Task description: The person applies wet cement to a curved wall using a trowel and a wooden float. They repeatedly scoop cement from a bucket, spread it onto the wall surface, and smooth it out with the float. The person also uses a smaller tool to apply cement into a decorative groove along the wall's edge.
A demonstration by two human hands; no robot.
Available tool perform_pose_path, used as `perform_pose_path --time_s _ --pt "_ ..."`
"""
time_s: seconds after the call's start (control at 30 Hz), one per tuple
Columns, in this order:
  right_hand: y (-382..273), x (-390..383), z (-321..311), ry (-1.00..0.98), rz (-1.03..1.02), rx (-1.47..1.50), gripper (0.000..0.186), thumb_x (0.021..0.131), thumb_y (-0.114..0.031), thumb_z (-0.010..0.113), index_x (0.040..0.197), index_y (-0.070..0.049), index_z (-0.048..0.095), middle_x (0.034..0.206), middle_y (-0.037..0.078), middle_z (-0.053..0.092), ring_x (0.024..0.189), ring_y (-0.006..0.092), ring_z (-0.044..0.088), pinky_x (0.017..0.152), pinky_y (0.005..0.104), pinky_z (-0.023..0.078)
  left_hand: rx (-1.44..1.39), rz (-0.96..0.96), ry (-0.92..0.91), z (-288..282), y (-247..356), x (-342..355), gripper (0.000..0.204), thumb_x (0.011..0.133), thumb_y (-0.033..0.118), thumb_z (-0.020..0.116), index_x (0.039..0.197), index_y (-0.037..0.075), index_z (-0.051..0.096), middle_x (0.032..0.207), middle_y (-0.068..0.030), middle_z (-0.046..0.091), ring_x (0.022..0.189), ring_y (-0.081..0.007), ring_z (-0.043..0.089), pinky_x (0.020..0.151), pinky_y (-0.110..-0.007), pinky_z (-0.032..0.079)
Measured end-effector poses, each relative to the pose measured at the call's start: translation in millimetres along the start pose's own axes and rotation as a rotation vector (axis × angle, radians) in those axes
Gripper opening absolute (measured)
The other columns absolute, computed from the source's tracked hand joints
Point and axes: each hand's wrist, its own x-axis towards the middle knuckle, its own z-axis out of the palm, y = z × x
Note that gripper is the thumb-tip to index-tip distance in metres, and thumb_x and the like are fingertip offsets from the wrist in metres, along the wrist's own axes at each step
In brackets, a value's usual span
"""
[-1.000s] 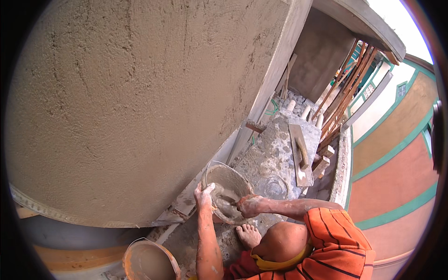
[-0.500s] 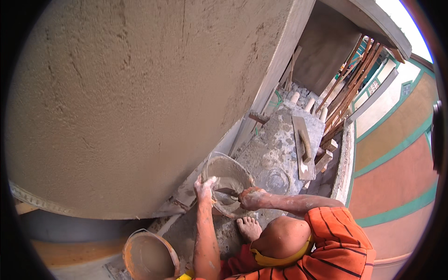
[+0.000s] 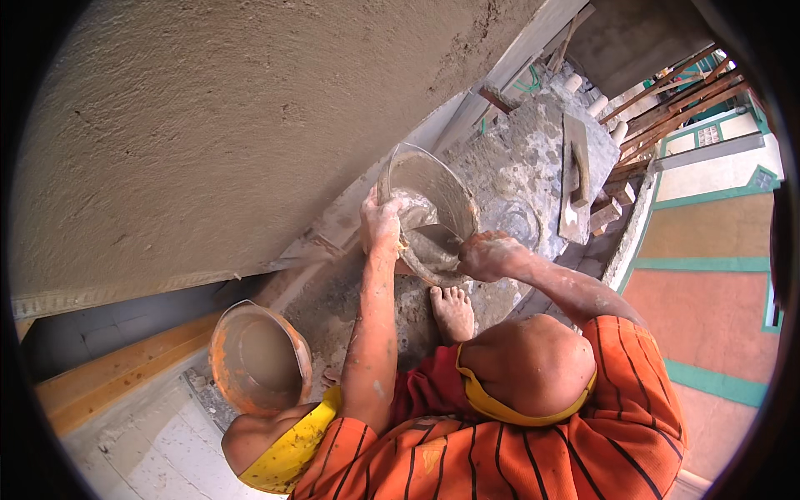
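A mortar-smeared bucket [image 3: 427, 179] leans toward me on the rough ledge, with grey wet mortar [image 3: 417, 207] inside. Its left rim is gripped by my left hand [image 3: 381, 221], fingers closed over the edge and coated with mortar. My right hand [image 3: 490, 257] is closed at the bucket's right side around a trowel; the handle is mostly hidden in the fist. The dark trowel blade [image 3: 437, 238] dips into the mortar. My bare foot [image 3: 452, 313] stands just below the bucket.
A second, orange-stained bucket [image 3: 218, 350] of greyish liquid stands lower left. A long float [image 3: 572, 187] with a wooden handle lies on the ledge [image 3: 517, 162]. The freshly plastered wall [image 3: 208, 142] rises on the left. Wooden poles [image 3: 683, 104] lean at upper right.
The bucket now tips further toward me, its left rim still in my left hand. My right hand keeps the trowel inside it. The whole view has shifted, showing more of my legs.
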Motion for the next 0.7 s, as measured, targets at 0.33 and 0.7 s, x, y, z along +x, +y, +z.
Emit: perform_pose_path --time_s 0.33,0.7 --pt "58.2 33.0 44.9 0.353 0.012 0.362 0.035 0.086 -0.032 0.048 0.096 -0.003 0.064 0.088 0.024 0.066 0.081 0.0387 0.065 0.076 0.0461 0.051 0.056 0.006 -0.087 37.8 23.7 -27.6 0.037 0.064 0.001 0.056 0.101 -0.001 0.061 0.082 -0.0008 0.058 0.07 -0.0121 0.052 0.067 -0.025 0.043" --pt "56.7 11.4 86.4 0.086 0.016 1.363 0.026 0.082 -0.028 0.057 0.08 -0.002 0.063 0.067 0.004 0.059 0.055 0.0121 0.056 0.051 0.0282 0.046 -0.009 0.038 -0.03 7.4 7.9 -10.1 0.041 0.064 -0.003 0.051 0.104 -0.003 0.059 0.085 -0.0011 0.059 0.07 -0.0106 0.052 0.065 -0.021 0.041"
